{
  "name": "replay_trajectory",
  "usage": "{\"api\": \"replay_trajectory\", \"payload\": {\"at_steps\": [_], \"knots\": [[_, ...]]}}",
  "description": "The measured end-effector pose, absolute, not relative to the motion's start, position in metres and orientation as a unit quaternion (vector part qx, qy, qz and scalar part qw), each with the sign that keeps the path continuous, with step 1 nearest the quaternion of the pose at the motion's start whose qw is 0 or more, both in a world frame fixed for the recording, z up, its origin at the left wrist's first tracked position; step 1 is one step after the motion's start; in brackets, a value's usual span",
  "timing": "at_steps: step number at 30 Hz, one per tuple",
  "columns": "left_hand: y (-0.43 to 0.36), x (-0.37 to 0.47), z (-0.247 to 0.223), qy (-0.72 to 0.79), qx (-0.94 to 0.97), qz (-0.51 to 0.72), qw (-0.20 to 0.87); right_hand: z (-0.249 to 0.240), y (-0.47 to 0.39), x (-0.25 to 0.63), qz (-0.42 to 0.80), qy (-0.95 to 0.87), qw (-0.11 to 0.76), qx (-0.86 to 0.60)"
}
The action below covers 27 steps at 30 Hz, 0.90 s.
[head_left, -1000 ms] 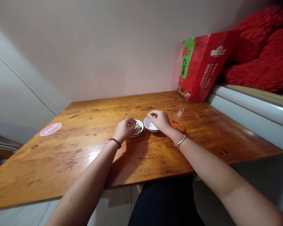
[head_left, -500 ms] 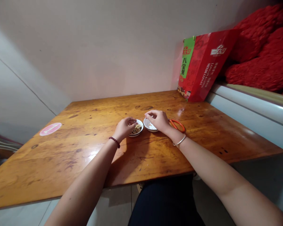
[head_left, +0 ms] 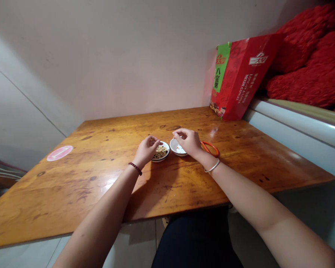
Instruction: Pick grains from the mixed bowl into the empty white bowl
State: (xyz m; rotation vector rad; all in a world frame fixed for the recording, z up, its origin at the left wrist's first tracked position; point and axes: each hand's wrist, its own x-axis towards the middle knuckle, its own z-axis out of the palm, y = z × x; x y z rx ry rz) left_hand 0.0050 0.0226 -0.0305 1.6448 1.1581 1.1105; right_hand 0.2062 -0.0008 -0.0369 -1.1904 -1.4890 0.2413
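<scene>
My left hand (head_left: 146,149) hovers over the left edge of a small white bowl (head_left: 168,149), thumb and fingertips drawn together. Mixed beans or grains (head_left: 160,152), pale and dark, lie in that bowl. To its right stands a second white bowl (head_left: 173,147) with a few small bits on its bottom. Above this bowl my right hand (head_left: 188,141) has its thumb and forefinger pinched. Whatever either hand may hold is too small to make out. Behind my right wrist lies an orange-red loop (head_left: 210,148), partly covered by the hand.
The bowls stand on a brown wooden table (head_left: 106,193) against a wall. A red carton (head_left: 240,78) stands at the back right corner, beside a ledge with red fabric (head_left: 309,74). A round pink sticker (head_left: 59,153) marks the table's left side.
My left hand has risen a little off its bowl, so more of the grains show. My right hand has shifted slightly up over the second bowl, still pinched.
</scene>
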Motion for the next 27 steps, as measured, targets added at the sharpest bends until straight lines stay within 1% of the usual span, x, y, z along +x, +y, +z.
{"api": "replay_trajectory", "payload": {"at_steps": [5,11,14,19,27], "knots": [[0.02,0.009,-0.028,0.411,0.649,0.48,0.424,-0.035,-0.003,0.206,0.078,-0.62,0.604,-0.495],[0.019,0.01,-0.027,0.365,0.645,0.495,0.454,-0.027,-0.015,0.203,0.027,-0.605,0.653,-0.454],[0.016,0.01,-0.025,0.365,0.645,0.495,0.454,-0.024,-0.019,0.203,0.003,-0.617,0.649,-0.445],[0.013,0.012,-0.022,0.365,0.645,0.502,0.445,-0.026,-0.019,0.203,-0.002,-0.64,0.634,-0.434],[0.013,0.014,-0.022,0.326,0.651,0.494,0.475,-0.025,-0.021,0.202,-0.02,-0.64,0.626,-0.446]]}}
